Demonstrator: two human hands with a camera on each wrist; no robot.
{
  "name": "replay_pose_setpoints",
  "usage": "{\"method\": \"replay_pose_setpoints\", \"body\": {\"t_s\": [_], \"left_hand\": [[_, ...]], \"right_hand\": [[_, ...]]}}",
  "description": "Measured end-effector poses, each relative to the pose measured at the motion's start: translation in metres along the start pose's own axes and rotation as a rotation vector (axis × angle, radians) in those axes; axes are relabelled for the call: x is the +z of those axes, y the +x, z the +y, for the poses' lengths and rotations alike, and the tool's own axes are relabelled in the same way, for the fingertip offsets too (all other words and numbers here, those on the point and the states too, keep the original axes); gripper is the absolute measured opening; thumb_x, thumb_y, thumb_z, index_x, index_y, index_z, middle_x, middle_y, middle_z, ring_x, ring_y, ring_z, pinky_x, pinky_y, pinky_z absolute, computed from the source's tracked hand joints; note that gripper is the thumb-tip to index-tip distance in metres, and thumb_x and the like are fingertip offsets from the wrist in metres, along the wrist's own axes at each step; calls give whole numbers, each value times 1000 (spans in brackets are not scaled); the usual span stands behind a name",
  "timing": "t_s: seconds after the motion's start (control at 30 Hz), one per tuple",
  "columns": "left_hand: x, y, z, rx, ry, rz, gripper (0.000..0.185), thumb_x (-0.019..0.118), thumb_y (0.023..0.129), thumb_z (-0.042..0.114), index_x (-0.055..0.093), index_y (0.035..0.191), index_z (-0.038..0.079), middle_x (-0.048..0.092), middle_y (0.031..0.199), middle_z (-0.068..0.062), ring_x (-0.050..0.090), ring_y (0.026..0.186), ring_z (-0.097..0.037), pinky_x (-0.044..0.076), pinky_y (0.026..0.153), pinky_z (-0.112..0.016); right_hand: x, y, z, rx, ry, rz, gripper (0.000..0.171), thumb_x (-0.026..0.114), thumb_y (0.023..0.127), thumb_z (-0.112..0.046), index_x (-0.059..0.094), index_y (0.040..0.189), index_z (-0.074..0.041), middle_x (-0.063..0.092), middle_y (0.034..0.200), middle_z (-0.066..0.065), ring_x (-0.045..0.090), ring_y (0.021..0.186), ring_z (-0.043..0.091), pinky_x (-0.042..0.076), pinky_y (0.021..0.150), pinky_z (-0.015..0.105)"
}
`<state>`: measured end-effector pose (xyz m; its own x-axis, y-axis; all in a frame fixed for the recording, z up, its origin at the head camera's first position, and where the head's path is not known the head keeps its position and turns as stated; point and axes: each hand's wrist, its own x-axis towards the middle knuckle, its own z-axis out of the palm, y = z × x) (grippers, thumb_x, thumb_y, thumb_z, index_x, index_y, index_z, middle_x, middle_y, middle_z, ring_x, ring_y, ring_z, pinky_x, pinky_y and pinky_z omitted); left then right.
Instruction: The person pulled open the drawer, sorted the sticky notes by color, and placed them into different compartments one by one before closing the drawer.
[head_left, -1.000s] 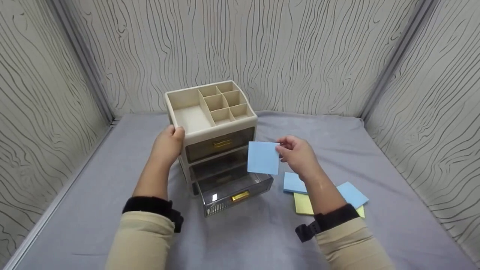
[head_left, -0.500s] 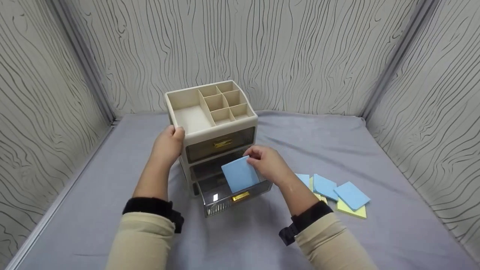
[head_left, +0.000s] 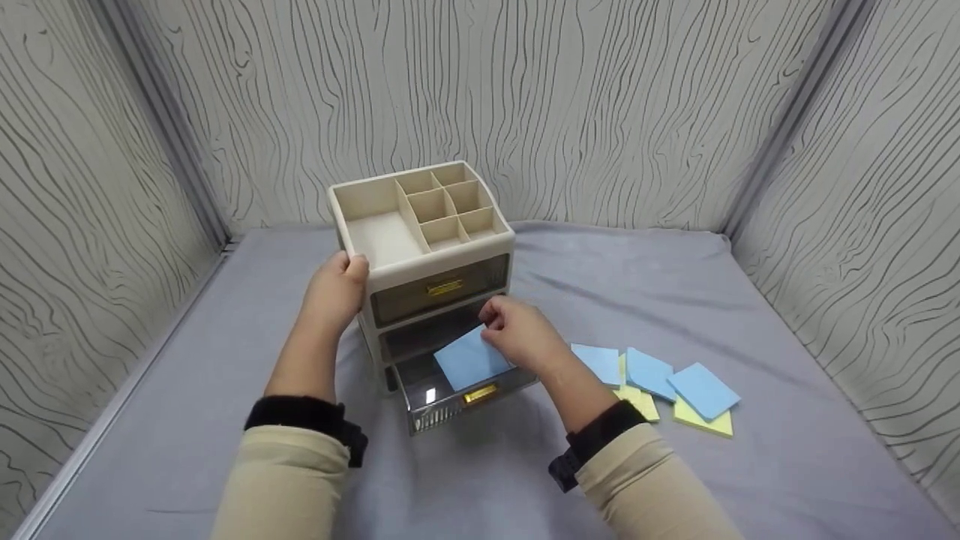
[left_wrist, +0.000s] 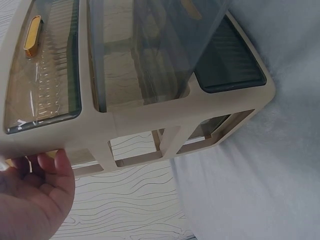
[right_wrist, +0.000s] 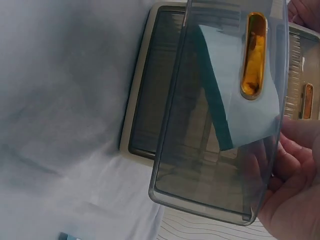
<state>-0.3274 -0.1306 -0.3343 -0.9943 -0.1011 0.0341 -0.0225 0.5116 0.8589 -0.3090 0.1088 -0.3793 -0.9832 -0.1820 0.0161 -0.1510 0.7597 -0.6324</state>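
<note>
A cream desktop organizer (head_left: 427, 259) stands on the cloth with its middle drawer (head_left: 442, 405) pulled out. My left hand (head_left: 334, 292) grips the front left edge of its top tray; in the left wrist view the left hand (left_wrist: 37, 195) curls its fingers under that edge. Inside the clear drawer a blue sticky note pad (head_left: 469, 360) lies slanted, also visible through the drawer front as a blue pad (right_wrist: 245, 110). My right hand (head_left: 525, 334) reaches over the drawer's right side and pinches the pad's corner with thumb and fingers.
Right of the organizer lie more blue sticky note pads (head_left: 649, 371) and yellow pads (head_left: 705, 420), partly overlapping. The top tray has several compartments (head_left: 450, 206). A closed upper drawer (head_left: 442, 289) has a gold handle. Patterned panels (head_left: 600, 112) enclose the cloth-covered surface.
My right hand has carried the blue sticky note pad leftward and down from beside the organizer into the open drawer, where it now lies lower. The left hand has kept its grip.
</note>
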Motion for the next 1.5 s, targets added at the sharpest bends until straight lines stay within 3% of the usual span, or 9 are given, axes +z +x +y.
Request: {"method": "replay_pose_setpoints", "body": {"t_s": [0.2,0.7,0.93,1.13,1.3,1.5], "left_hand": [[0,-3,1,-31,-14,-37,26,27,96,30,38,84,11,40,74,-5,38,64,-18,37,61,-29],[2,-3,3,-47,-4,-33,29,27,96,31,44,96,7,44,86,-10,44,76,-22,41,69,-31],[0,-2,3,-43,-14,-30,26,28,95,31,40,88,10,43,78,-8,42,69,-20,39,64,-29],[-1,-1,3,-40,8,-24,26,27,95,29,41,88,9,44,83,-10,44,75,-23,40,67,-30],[-1,-1,3,-41,4,-25,25,27,94,28,42,88,9,44,83,-10,44,77,-23,41,69,-31],[0,-2,3,-36,13,-16,25,27,94,28,42,87,8,44,83,-10,45,77,-23,42,70,-31]], "right_hand": [[9,-1,-2,-16,-83,-30,19,56,86,-5,61,103,-11,61,95,4,57,89,19,47,76,35],[27,-3,-16,-39,-110,-130,24,56,85,-7,60,108,-10,61,101,7,58,93,21,47,79,37],[34,-3,-20,-49,-160,-190,28,56,86,-11,58,114,-12,61,105,6,57,96,20,46,84,37],[36,-5,-21,-80,-255,-211,33,55,88,-16,56,119,-9,60,114,7,55,108,22,42,92,38],[37,-6,-23,-40,-290,-242,38,53,89,-19,53,125,-8,56,123,8,50,116,23,38,96,39],[39,-5,-23,12,-326,-279,37,52,89,-23,56,122,-8,57,121,8,52,113,23,40,94,41]]}}
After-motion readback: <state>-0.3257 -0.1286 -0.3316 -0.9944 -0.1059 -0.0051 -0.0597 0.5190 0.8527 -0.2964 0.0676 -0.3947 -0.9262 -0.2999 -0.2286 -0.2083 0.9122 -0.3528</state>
